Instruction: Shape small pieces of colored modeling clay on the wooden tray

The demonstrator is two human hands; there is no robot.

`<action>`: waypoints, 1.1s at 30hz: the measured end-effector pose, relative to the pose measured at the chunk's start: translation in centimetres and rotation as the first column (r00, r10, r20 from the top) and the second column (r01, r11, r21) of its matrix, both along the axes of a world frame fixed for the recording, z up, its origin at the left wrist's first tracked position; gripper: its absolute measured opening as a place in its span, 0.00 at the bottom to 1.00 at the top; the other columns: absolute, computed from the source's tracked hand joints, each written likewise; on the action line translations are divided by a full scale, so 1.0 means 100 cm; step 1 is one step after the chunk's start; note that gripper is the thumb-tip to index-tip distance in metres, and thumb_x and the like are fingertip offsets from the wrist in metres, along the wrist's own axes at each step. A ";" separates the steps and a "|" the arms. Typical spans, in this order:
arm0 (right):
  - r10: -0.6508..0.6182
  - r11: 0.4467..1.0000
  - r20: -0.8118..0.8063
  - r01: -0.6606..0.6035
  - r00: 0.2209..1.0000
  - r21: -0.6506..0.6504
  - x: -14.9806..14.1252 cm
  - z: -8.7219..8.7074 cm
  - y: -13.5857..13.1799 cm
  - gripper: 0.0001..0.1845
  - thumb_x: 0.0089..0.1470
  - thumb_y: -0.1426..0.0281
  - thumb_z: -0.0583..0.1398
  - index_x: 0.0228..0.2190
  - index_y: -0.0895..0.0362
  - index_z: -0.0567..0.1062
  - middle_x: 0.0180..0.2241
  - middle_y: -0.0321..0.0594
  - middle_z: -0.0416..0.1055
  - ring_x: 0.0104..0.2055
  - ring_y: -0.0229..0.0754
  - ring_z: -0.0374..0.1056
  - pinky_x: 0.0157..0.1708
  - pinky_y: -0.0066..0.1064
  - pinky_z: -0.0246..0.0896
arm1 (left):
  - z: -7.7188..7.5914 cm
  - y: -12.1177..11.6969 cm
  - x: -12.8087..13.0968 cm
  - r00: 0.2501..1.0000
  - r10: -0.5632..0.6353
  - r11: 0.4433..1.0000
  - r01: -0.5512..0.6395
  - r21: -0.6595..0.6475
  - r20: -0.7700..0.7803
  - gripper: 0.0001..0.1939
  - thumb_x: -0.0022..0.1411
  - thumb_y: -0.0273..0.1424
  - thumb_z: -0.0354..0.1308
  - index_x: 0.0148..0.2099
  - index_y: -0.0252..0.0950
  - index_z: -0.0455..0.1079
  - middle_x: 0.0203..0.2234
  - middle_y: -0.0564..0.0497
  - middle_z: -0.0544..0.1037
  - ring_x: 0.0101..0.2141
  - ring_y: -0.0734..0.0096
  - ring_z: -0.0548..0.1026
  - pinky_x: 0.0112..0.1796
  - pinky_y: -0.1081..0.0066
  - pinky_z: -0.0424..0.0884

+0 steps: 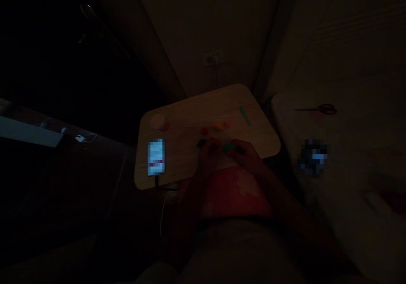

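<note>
In the dim head view, a small green lump (229,147), like modelling clay, is between my two hands at the near side of the wooden table. My right hand (245,152) is closed on it, thumb and fingers around its right side. My left hand (209,149) is curled just left of the lump, and what its fingers hold is too dark to make out. A small dark piece (201,143) lies beside my left hand. Just beyond the hands sit a red lump (204,130), an orange lump (218,126) and a pink lump (227,124).
On the low table (187,153) are a lit phone (156,157) with a cable, a pale round tub (158,122) and a teal strip (245,116). Scissors (323,109) and a blurred-out object (313,158) lie on the pale surface at right. A wall socket (212,58) is behind.
</note>
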State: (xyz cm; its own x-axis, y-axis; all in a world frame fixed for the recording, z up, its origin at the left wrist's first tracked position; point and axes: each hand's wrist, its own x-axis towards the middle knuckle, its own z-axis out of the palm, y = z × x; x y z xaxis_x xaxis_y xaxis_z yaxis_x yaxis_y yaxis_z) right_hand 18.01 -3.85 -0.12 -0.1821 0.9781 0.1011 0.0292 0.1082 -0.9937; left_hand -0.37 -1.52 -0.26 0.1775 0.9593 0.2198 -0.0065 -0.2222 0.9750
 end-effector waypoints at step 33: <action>0.017 0.998 0.082 -0.021 0.997 0.058 -0.001 0.006 -0.001 0.12 0.58 0.61 0.66 0.30 0.55 0.74 0.28 0.35 0.69 0.30 0.39 0.61 0.32 0.31 0.57 | 0.003 -0.003 0.003 0.999 -0.018 1.000 0.018 -0.012 0.036 0.25 0.57 0.54 0.70 0.38 0.39 0.69 0.34 0.51 0.72 0.37 0.66 0.71 0.40 0.67 0.69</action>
State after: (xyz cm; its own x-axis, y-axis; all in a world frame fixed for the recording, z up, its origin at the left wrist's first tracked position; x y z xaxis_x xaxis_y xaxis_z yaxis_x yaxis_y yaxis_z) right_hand 17.88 -3.94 0.47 -0.2105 0.9672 0.1421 0.1069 0.1673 -0.9801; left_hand -0.07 -1.84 0.02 0.1872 0.9585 0.2150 -0.0453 -0.2102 0.9766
